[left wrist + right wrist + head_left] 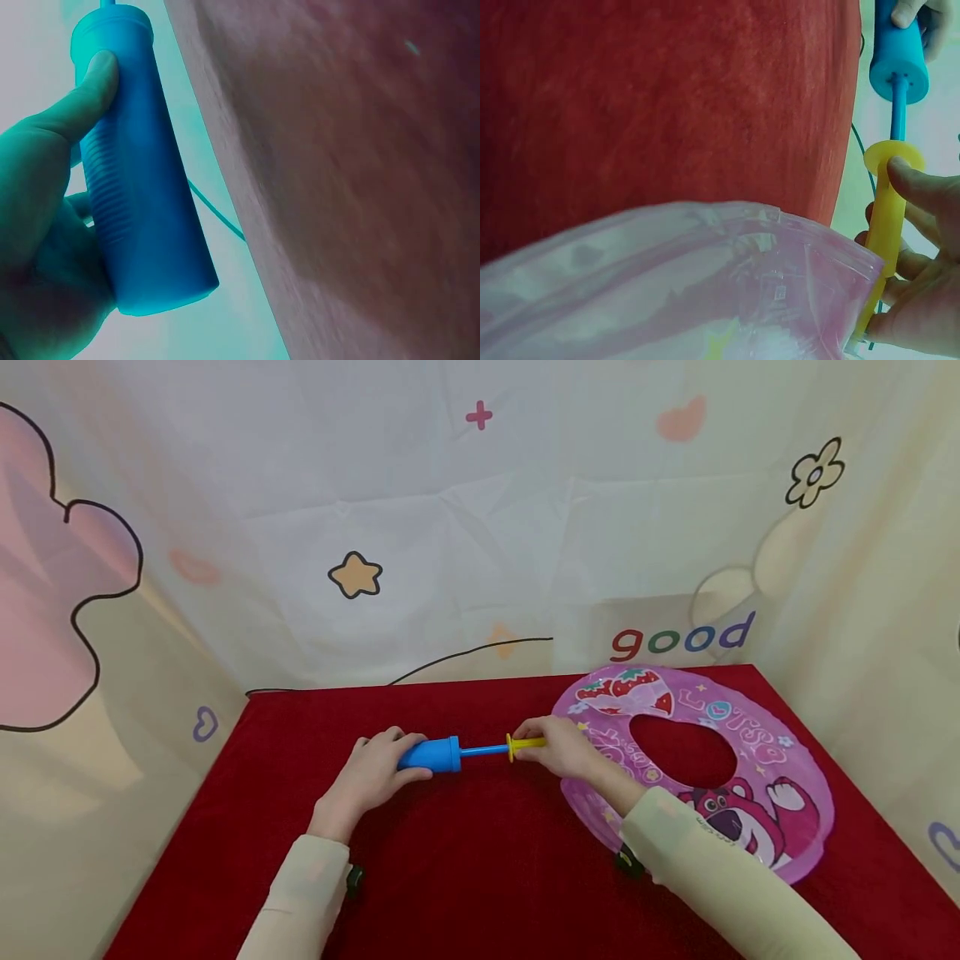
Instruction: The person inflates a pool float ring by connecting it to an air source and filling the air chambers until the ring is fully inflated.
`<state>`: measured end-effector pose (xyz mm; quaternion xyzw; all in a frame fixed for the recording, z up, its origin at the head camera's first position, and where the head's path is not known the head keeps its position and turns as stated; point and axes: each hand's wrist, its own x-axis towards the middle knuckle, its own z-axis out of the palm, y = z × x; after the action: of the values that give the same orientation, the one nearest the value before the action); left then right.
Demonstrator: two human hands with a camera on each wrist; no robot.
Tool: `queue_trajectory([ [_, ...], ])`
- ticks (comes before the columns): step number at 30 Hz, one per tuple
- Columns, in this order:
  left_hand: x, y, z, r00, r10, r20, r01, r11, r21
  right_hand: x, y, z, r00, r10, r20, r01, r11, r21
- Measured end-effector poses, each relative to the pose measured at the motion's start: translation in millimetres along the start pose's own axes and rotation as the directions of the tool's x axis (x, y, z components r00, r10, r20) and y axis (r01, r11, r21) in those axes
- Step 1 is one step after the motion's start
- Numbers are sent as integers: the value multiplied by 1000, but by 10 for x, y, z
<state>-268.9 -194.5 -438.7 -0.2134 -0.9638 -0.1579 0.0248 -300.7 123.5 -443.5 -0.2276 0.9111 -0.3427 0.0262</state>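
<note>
My left hand (373, 770) grips the blue barrel of a hand air pump (438, 755), thumb along its side in the left wrist view. A thin blue rod (483, 750) runs out of the barrel to a yellow handle with a round flange (889, 217). The right hand (562, 747) holds that handle between thumb and fingers. To the right lies a pink inflatable swim ring (798, 756) with strawberries and a cartoon bear, partly behind the right forearm. In the right wrist view its edge overlaps the handle's lower end; whether they are joined I cannot tell.
A red cloth (480, 860) covers the table. Pale printed curtains (450, 527) hang behind and at both sides. Small dark objects (628, 862) show beside each sleeve.
</note>
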Motion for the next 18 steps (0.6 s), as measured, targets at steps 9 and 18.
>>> queue_trajectory([
  [9,154,217,94,1000,10,8,-10,1000,15,37,-42,58,1000,6,-20,-6,1000,12],
  [18,257,431,196,1000,14,20,-15,1000,17,6,-62,88,999,38,-6,-38,999,23],
])
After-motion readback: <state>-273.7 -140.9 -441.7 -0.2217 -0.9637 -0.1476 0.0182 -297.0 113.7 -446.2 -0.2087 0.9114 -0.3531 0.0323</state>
